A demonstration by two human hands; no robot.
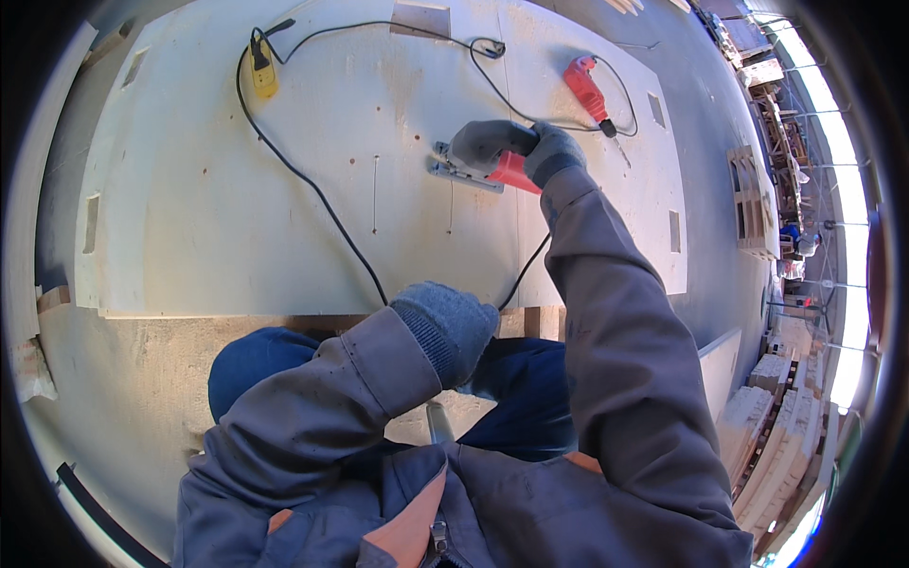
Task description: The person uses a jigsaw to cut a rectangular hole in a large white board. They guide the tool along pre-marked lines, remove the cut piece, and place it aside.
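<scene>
A red and grey jigsaw (514, 172) rests with its metal base on a pale wooden panel (303, 237). My right hand (555, 151), in a grey glove, is wrapped round its rear. My left hand (449, 327), gloved too, is closed just off the panel's near edge, above my legs. A black cord (322, 197) runs into it from the far left, and another stretch of cord comes down to it from the jigsaw. The left fingertips are partly hidden. Two thin straight slits run through the panel left of the jigsaw.
A red drill (587, 88) with a long bit lies at the panel's far right, its cable looped beside it. On the far left lies a yellow socket block (263, 74). Rectangular holes pierce the panel. Pallets (751, 202) and stacked timber (781, 440) stand along the right.
</scene>
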